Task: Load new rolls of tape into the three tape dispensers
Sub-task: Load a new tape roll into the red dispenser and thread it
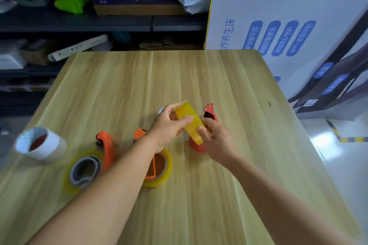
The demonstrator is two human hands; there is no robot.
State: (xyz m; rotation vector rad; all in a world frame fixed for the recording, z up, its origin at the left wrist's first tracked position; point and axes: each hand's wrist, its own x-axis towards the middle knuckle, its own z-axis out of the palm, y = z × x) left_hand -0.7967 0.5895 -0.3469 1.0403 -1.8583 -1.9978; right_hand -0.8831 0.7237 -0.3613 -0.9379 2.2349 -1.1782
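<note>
Fitting yellow tape roll [189, 120] onto red dispenser [209, 112].
Left hand [167, 127], right hand [216, 137] fingers clamped on roll; could jam if tilted.

table [199, 77]: wood-grain | on it: white roll [40, 144], two loaded orange dispensers [107, 150], blurred

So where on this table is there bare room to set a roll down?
The far half of the table is bare, as is the near strip between the forearms. Crowded: the middle band, from the white roll past two orange dispensers to the red dispenser.
</note>
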